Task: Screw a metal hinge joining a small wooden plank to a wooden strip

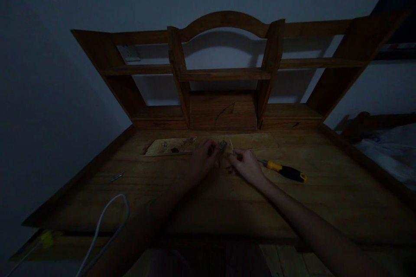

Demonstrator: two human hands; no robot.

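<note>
My left hand (204,157) is closed in a pinch on a small metal piece (222,144) held just above the wooden desk top (201,201). My right hand (246,165) is also closed in a pinch, holding a thin pale stick (232,146) upright right next to the metal piece. Both hands meet near the middle of the desk, in front of a shallow recess (169,146) cut into the top. The light is very dim, so small details are hard to make out.
A screwdriver with a yellow and black handle (285,171) lies just right of my right hand. A small metal bit (117,176) lies at the left. A white cable (104,225) loops over the front left edge. A wooden shelf unit (224,73) stands at the back.
</note>
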